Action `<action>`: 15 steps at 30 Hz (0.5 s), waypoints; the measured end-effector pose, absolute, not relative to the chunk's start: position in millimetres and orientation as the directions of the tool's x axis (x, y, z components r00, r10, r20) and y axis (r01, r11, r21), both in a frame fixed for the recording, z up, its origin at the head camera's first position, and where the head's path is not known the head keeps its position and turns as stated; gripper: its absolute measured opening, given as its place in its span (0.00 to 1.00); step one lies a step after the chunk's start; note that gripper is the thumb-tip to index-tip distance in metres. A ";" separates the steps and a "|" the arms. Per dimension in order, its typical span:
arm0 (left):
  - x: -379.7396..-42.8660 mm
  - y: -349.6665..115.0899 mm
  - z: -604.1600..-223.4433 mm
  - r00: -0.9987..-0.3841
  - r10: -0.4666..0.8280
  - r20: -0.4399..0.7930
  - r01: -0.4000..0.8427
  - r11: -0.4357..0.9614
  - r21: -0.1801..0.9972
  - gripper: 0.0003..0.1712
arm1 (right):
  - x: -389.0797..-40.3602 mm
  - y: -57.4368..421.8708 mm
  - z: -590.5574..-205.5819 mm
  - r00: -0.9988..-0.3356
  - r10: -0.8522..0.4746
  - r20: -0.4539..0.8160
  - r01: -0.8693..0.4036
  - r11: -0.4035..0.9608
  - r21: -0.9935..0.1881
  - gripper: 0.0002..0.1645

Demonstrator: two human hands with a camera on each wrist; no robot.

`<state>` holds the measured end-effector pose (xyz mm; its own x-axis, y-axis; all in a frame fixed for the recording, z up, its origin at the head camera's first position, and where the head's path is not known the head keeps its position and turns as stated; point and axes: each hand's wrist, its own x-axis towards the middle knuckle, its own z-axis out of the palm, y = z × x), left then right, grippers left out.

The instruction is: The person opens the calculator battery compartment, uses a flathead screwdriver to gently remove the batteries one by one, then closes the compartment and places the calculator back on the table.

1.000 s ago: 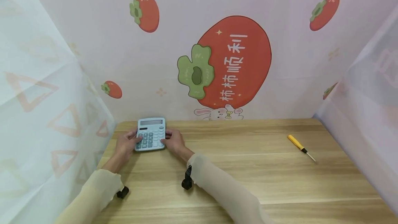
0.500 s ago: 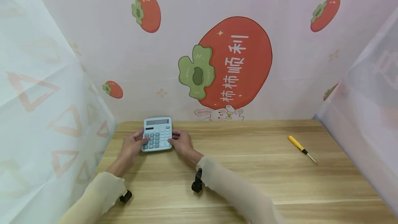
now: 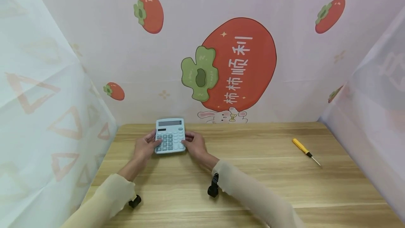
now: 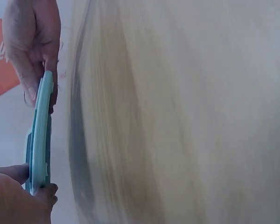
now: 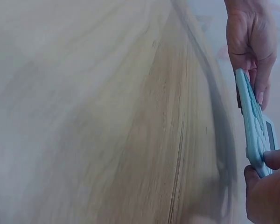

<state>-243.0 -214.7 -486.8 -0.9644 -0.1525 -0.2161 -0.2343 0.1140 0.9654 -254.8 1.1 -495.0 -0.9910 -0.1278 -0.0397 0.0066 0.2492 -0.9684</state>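
Together, the left hand, the right hand and the light blue calculator have moved a bit toward 3 o'clock since the earlier frame. The yellow screwdriver has stayed put, well apart, just past 3 o'clock from the calculator. Now the calculator is between 7 and 8 o'clock from the middle of the head view, near the back edge of the table, and it looks lifted up off it. The left hand pinches its side near 8 o'clock, and the right hand pinches the side near 4 o'clock. On each side the thumb is in front and the fingers are behind. To carry it well, both hands should move at the same speed and stay at the same height, so it won't tip or twist. Thumbs should press softly.
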 end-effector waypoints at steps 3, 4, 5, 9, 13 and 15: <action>-242.5 -206.4 -486.6 -0.966 -0.140 -0.219 -0.232 0.090 0.968 0.40 | -255.6 10.9 -495.0 -0.991 -0.131 -0.037 0.000 0.271 -0.963 0.23; -242.4 -203.4 -486.5 -0.966 -0.136 -0.219 -0.232 0.087 0.969 0.40 | -255.8 14.5 -494.8 -0.991 -0.133 -0.033 -0.006 0.278 -0.960 0.23; -242.2 -200.4 -486.2 -0.966 -0.132 -0.221 -0.232 0.080 0.969 0.40 | -255.9 18.1 -494.5 -0.990 -0.136 -0.028 -0.012 0.283 -0.959 0.23; -242.2 -189.4 -484.9 -0.967 -0.127 -0.220 -0.232 0.088 0.969 0.40 | -255.3 31.2 -492.2 -0.989 -0.145 -0.014 -0.030 0.298 -0.954 0.23; -242.3 -179.6 -483.9 -0.969 -0.106 -0.221 -0.229 0.069 0.971 0.39 | -253.5 42.9 -490.3 -0.989 -0.146 -0.015 -0.031 0.306 -0.952 0.23; -242.7 -175.2 -484.3 -0.970 -0.097 -0.222 -0.228 0.055 0.972 0.40 | -253.0 48.3 -490.2 -0.989 -0.146 -0.016 -0.030 0.309 -0.951 0.23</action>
<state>-242.7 -175.2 -484.3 -0.9701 -0.0974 -0.2222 -0.2281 0.0547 0.9721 -253.0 48.3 -490.2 -0.9891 -0.1463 -0.0164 -0.0300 0.3090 -0.9506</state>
